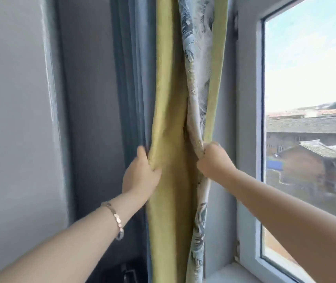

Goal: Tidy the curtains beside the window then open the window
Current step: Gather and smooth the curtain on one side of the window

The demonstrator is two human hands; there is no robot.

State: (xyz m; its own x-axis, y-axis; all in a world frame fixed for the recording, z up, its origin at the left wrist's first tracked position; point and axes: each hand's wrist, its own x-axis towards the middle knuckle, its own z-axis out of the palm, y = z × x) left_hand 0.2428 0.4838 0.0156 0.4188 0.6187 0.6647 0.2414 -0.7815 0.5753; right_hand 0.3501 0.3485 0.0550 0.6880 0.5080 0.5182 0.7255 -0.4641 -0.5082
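A gathered curtain hangs in the middle of the view, yellow-green with a white and blue-grey patterned strip on its right side. My left hand, with a bracelet on the wrist, grips the curtain's left fold. On the right edge, my right hand is closed on the patterned fold. The two hands sit at about the same height, bunching the fabric between them. The window with its white frame is to the right and looks shut; no handle shows.
A grey wall and a grey-blue frame edge stand at the left. A white sill runs along the bottom right. Something dark lies low behind the curtain. Roofs and sky show through the glass.
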